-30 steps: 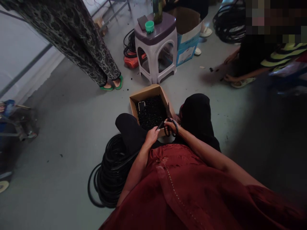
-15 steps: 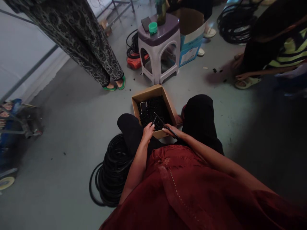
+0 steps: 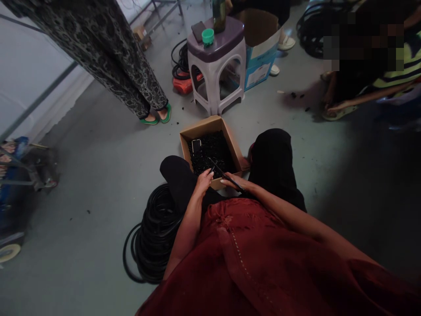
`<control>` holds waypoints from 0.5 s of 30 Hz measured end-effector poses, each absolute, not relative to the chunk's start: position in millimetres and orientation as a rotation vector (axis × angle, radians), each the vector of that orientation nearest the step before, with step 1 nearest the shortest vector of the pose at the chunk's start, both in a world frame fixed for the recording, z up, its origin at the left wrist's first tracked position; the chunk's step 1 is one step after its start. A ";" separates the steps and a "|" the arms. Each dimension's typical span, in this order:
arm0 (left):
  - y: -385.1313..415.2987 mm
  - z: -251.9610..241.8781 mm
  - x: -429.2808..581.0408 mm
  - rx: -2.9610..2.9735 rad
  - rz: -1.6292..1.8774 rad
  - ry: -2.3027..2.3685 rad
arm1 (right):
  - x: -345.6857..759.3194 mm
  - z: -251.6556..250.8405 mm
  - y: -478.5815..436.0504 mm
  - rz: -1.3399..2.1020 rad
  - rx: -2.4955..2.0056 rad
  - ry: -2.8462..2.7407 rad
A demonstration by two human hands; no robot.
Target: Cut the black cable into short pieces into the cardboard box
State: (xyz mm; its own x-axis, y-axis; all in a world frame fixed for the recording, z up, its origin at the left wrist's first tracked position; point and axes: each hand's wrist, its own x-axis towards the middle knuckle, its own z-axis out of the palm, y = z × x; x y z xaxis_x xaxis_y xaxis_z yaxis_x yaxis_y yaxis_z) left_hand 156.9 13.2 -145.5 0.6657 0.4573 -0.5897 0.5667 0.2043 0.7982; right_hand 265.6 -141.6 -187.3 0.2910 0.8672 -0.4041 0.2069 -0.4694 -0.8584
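While the left hand point(image 3: 204, 179) pinches a short black hose end point(image 3: 212, 170), the right hand point(image 3: 233, 181) holds the scissors point(image 3: 221, 169). The left grip is closed, fingertips tight around the hose; the right grip is closed about the scissors' handles, and their blades point to 10 o'clock and cross close by the hose. Whether the blades are parted or touch the hose, I cannot tell, as they show nearly edge-on.

Hose and scissors are both over the near part of a box point(image 3: 232, 142), with the left hand at its 6 o'clock and the right hand at its 5. Black pieces point(image 3: 213, 145) cover the bottom of the box, and a phone point(image 3: 196, 146) lies on them toward 10 o'clock.

Taking the box as the clock's centre, a black coil point(image 3: 151, 250) lies at 7 o'clock on the floor point(image 3: 98, 184), beside the wearer's knee. At 12 stands a stool point(image 3: 230, 33) bearing a green cup point(image 3: 208, 37) and a bottle point(image 3: 219, 16); at 1, a blue carton point(image 3: 261, 72). Someone in patterned trousers point(image 3: 134, 70) stands at 10, and a crouching co-worker's hand point(image 3: 340, 106) rests near a sandal at 2.
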 end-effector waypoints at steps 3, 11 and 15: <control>14.7 -146.6 155.8 1.437 -0.132 0.888 | 265.5 -187.2 -142.2 1.207 -1.870 -0.985; 19.1 -150.3 154.4 1.455 -0.207 0.821 | 266.1 -186.3 -141.9 1.163 -2.018 -1.065; 18.3 -148.2 155.0 1.460 -0.200 0.825 | 266.6 -189.2 -139.5 1.124 -2.112 -1.061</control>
